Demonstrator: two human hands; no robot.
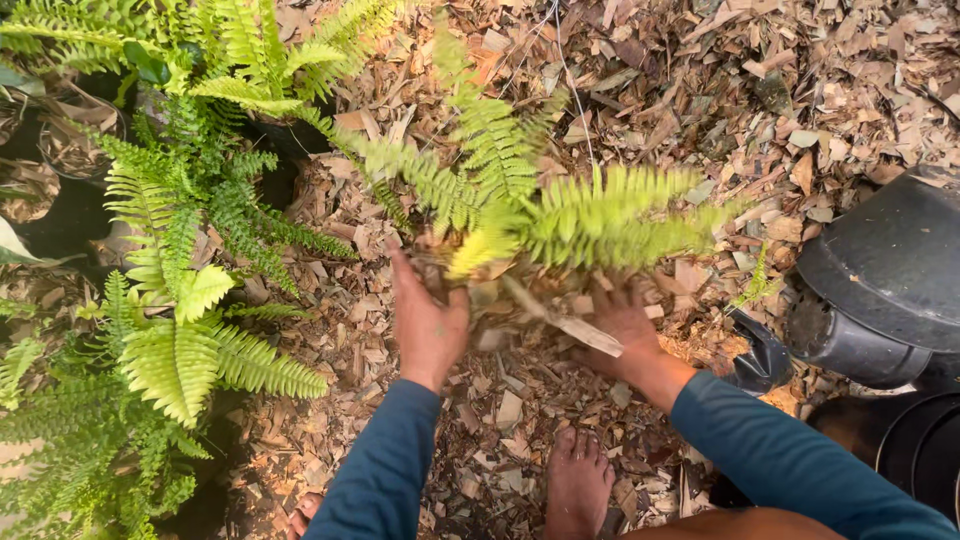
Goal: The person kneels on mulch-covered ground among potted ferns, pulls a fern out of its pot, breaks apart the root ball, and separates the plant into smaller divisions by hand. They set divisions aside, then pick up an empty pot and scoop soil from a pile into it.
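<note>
Head view: left hand (428,322) and right hand (622,325) clasp a bright-green fern (540,215), fronds spread.

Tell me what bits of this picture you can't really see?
- Fern base, head view: hidden behind both hands and motion blur.
- Left hand fingertips: buried in the fronds and blurred.
- Right hand grip: covered by wood chips.
- Black pots: cut off by the right edge.
</note>
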